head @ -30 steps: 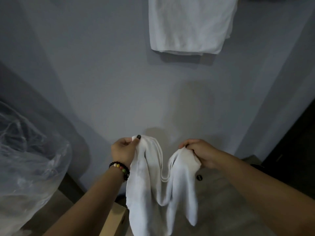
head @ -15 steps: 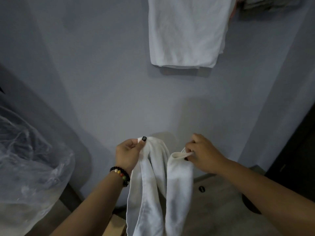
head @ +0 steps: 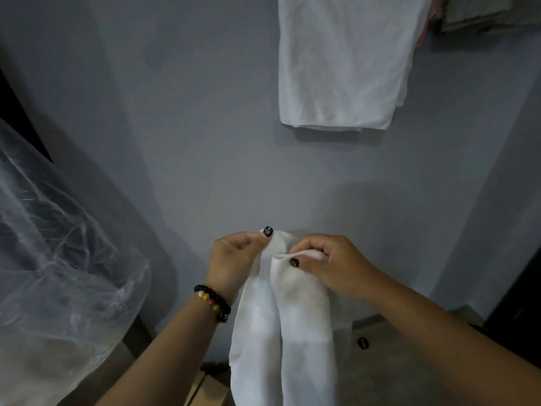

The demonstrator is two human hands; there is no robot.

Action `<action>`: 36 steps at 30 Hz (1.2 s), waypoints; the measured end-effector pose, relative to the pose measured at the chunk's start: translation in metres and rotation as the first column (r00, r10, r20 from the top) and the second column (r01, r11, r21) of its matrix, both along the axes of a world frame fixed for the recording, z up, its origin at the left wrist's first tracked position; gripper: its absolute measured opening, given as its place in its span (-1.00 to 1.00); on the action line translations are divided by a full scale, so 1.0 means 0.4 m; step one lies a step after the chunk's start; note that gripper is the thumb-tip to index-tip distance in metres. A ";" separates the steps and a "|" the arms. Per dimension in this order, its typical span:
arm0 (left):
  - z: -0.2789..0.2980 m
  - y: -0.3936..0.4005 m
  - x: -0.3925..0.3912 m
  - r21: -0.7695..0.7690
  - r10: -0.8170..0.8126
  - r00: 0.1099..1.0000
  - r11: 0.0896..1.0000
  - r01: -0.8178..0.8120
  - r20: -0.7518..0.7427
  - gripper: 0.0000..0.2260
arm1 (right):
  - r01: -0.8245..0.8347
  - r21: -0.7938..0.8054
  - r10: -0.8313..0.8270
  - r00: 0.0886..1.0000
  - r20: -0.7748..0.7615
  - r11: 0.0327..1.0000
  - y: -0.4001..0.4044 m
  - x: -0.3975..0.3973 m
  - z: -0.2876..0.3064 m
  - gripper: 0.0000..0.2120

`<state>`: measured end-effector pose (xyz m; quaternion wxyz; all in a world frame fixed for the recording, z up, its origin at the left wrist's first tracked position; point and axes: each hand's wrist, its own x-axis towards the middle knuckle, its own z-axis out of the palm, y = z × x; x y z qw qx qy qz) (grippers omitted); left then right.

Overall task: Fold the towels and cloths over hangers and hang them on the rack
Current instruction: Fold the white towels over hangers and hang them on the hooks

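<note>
A white cloth hangs down in front of me, folded lengthwise into two long halves. My left hand, with a beaded bracelet on the wrist, pinches its top left corner between thumb and fingers. My right hand pinches the top right corner, and the two hands are almost touching. Higher up on the grey wall, a folded white towel hangs down. Whatever it hangs from is out of frame. No hanger is visible in my hands.
A large clear plastic bag bulges at the left. A grey cloth hangs at the top right beside the white towel. Cardboard boxes sit below my arms, and a dark opening is at the right edge.
My hands have come together, bringing the two top corners of the cloth side by side and closing the sagging gap between them. The view has tilted up slightly.
</note>
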<state>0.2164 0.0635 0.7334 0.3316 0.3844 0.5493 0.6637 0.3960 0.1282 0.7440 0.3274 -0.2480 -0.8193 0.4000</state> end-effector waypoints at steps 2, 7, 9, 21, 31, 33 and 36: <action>0.008 -0.015 0.010 0.019 -0.034 0.999 0.999 0.034 0.002 -0.82 | 0.048 0.012 -0.047 0.996 -0.074 0.999 -0.014 -0.009 0.006 -0.82; 0.014 -0.045 0.031 0.027 -0.068 0.997 0.997 0.067 0.032 -0.85 | 0.167 0.003 -0.164 0.968 -0.191 0.986 -0.061 -0.034 0.008 -0.92; 0.014 -0.053 0.036 0.044 -0.090 0.994 0.995 0.088 0.063 -0.92 | 0.229 -0.021 -0.228 0.949 -0.219 0.973 -0.076 -0.039 0.001 -0.86; -0.007 -0.055 0.060 0.082 -0.115 0.993 0.990 0.113 0.015 -0.84 | 0.228 -0.085 -0.242 0.945 -0.221 0.970 -0.102 -0.028 -0.040 -0.87; -0.012 0.110 0.008 -0.015 0.011 0.999 1.000 -0.011 -0.049 -0.69 | 0.028 0.159 -0.066 0.969 0.239 0.987 -0.100 -0.001 -0.127 -0.71; 0.000 0.140 -0.009 -0.022 0.073 0.997 0.997 -0.073 0.023 -0.68 | -0.046 0.205 -0.025 0.944 0.330 0.978 -0.101 0.001 -0.139 -0.68; 0.033 0.173 -0.040 -0.023 0.116 0.986 0.993 -0.114 0.121 -0.65 | -0.152 0.225 0.031 0.885 0.465 0.963 -0.104 0.004 -0.163 -0.75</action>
